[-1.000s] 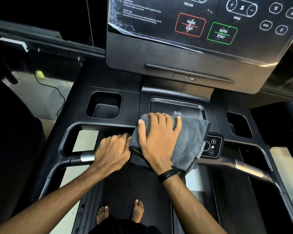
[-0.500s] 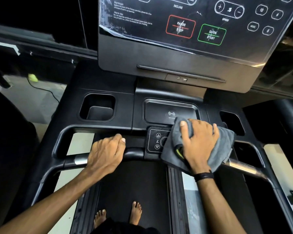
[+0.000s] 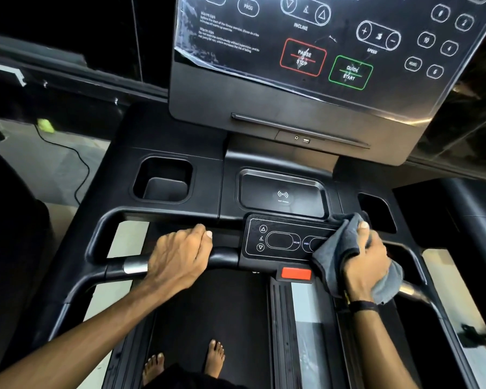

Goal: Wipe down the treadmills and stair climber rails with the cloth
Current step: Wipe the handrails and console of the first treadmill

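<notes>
Gripping the grey cloth (image 3: 334, 256), the right hand (image 3: 368, 265) sits at about 3 o'clock in the head view, fingers curled round the bunched fabric, thumb up along its top edge. The cloth covers the right end of the small control panel (image 3: 281, 240) and drapes over the right handrail (image 3: 415, 293) of the treadmill (image 3: 166, 136). At 9 o'clock of the panel, the left hand (image 3: 180, 256) wraps over the front handlebar (image 3: 225, 255), fingers curled round it, well apart from the cloth. At 12 o'clock stands the console screen (image 3: 320, 51); at 6 o'clock bare feet (image 3: 215, 357) rest on the belt (image 3: 208, 304).
</notes>
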